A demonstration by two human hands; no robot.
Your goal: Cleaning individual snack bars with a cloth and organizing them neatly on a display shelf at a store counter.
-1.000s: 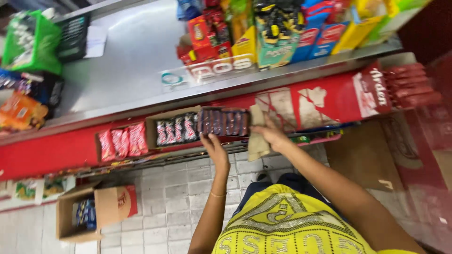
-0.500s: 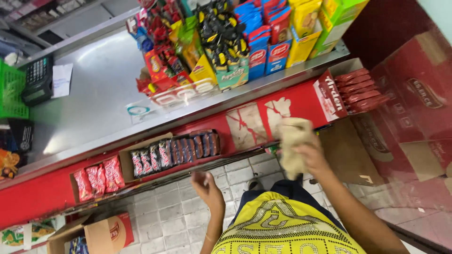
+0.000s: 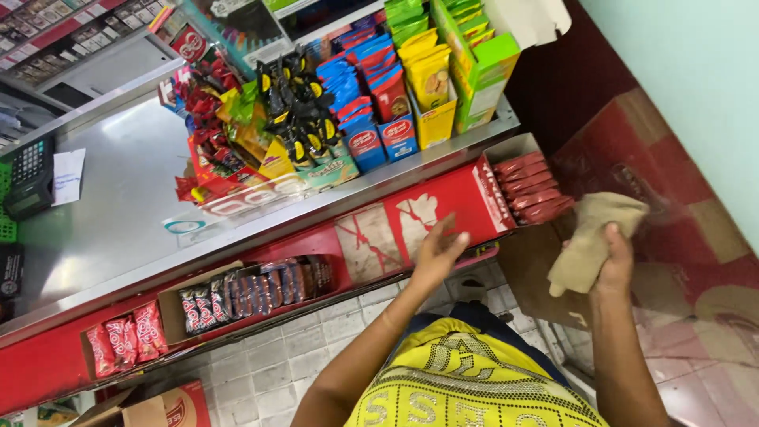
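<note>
My right hand (image 3: 613, 265) grips a beige cloth (image 3: 589, 237) and holds it low at the right, just below an open red box of red bars (image 3: 526, 190). My left hand (image 3: 436, 253) is open, its fingers spread against the red front panel (image 3: 395, 229) of the counter's lower shelf. My bare arms reach out from a yellow patterned garment (image 3: 466, 379) at the bottom of the view.
A steel counter top (image 3: 126, 205) carries a display rack of snack packets (image 3: 316, 119), a calculator (image 3: 30, 174) and a paper slip. Cardboard trays of dark wrapped bars (image 3: 245, 289) and red packets (image 3: 126, 340) sit on the lower shelf. Tiled floor lies below, red cartons at the right.
The view has swung right along the counter. My right hand carried the cloth out to the right, and my left hand rose from near the floor to the red panel.
</note>
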